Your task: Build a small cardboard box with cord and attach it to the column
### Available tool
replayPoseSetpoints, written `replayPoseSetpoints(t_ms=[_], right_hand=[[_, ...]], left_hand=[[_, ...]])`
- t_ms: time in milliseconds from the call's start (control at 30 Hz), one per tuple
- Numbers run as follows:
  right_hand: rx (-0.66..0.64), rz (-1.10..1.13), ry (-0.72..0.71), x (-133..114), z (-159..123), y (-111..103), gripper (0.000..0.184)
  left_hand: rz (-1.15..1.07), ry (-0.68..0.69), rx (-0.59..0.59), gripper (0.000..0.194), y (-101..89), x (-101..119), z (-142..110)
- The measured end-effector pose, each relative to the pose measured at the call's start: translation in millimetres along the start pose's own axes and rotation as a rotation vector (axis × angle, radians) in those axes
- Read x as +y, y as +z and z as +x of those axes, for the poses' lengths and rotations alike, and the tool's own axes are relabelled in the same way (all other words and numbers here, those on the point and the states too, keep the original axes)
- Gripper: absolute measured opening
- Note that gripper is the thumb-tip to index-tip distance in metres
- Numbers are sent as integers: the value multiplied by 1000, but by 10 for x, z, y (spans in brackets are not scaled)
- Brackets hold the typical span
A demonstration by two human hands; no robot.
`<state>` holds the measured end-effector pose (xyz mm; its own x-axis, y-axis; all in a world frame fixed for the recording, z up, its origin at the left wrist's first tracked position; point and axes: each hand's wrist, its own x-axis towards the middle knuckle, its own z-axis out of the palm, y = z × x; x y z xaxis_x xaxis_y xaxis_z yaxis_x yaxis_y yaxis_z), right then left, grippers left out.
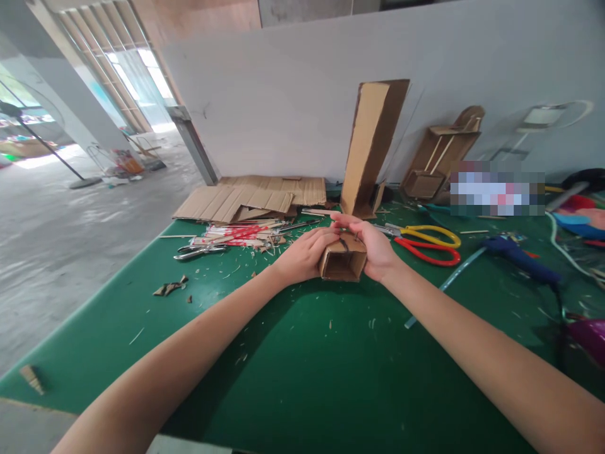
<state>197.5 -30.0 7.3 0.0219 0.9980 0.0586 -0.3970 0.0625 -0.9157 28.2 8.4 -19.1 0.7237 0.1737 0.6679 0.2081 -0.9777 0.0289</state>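
Between my two hands is a small cardboard box, its open end turned toward me and a dark strip on its top. My left hand grips its left side, the fingers lying over the top. My right hand wraps the right side, with fingers reaching behind it. The far part of the box is hidden by my fingers. Just beyond stands a tall folded cardboard piece, leaning slightly. Scissors with one yellow and one red handle lie right of my right hand.
Flat cardboard sheets, wooden sticks with red-and-white wrappers and pliers lie at the back left. A blue glue gun with a clear glue stick lies right. A cardboard assembly leans on the wall. Scraps dot the green table.
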Motion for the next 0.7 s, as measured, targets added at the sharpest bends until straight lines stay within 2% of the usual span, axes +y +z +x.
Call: replayPoseSetpoints(t_ms=[167,700], right_hand=[[0,-9,-26,26,-2,-5,30],[-23,9,18,33,-38,-15,28]], left_hand=[[18,6,0,52,1,12,1],[81,34,-4,48,-6,35,-12]])
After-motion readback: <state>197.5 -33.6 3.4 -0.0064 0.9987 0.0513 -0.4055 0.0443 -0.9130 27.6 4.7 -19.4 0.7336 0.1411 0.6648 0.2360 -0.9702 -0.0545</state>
